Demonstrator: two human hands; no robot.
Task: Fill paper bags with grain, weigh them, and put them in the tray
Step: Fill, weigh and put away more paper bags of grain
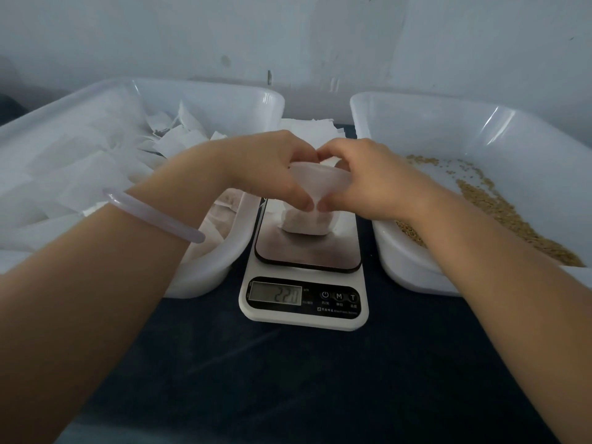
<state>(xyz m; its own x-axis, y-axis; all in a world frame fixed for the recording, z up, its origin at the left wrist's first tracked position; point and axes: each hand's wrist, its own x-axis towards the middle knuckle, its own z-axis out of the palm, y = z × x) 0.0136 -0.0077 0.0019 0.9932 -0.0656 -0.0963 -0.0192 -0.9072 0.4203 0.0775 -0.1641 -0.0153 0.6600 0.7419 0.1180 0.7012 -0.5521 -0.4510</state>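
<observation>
Paper bag (306, 224) on scale (307, 251) beside grain tray (403, 267).

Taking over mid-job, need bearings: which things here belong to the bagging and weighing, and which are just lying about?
In the job: paper bag, pinched by left hand and right hand; scale; grain; grain tray; tray of bags; flat bags behind scale.
Not in it: bangle; dark tabletop.

I see the scale (304, 317) boxed in: bag tray (205, 277) close on its left, grain tray (410, 270) just right, loose sheets (307, 126) behind, perhaps reaching the wall (288, 43). Left hand (272, 165) and right hand (368, 177), pinching a paper bag (304, 224), cover its platform (307, 256); tabletop (288, 379) in front lies open.
</observation>
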